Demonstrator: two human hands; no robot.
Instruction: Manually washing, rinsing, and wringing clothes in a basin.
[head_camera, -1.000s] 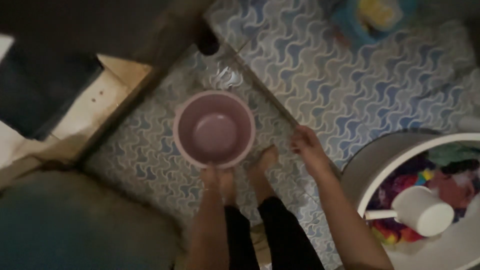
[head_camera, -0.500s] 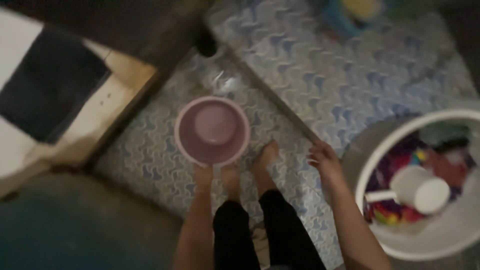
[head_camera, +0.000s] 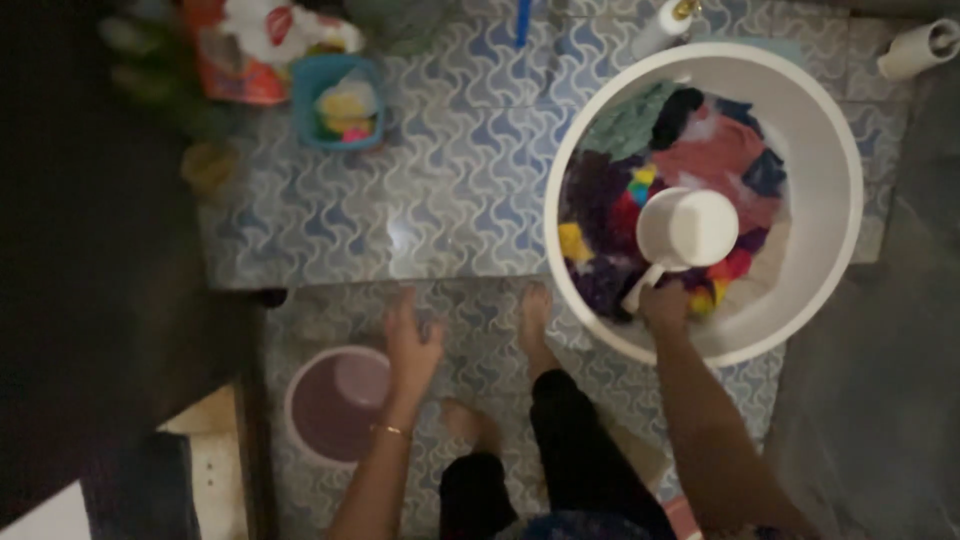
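Your right hand (head_camera: 664, 303) makes the grip here: its fingers are curled shut around the end of the handle of the white dipper (head_camera: 688, 229), at the near side of the big white tub (head_camera: 846, 170). From that grip the dipper runs up and away from you, its long axis slanting from the handle at the tub's near rim toward the round cup, which sits mouth-up over the middle of the tub, resting on or just above the heap of coloured laundry (head_camera: 625, 160); you cannot tell whether it touches the clothes. So the cup lies straight ahead of your right hand, well inside the tub's wall. Your left hand (head_camera: 412, 340) is open, fingers spread, holding nothing, and hangs over the patterned tile floor (head_camera: 450, 190) beside the pink basin (head_camera: 335, 404), which stands on the floor at the near left, apart from the tub. Your bare feet are planted between basin and tub. Your right hand is clearly the nearer one to the dipper; your left is the nearer one to the basin.
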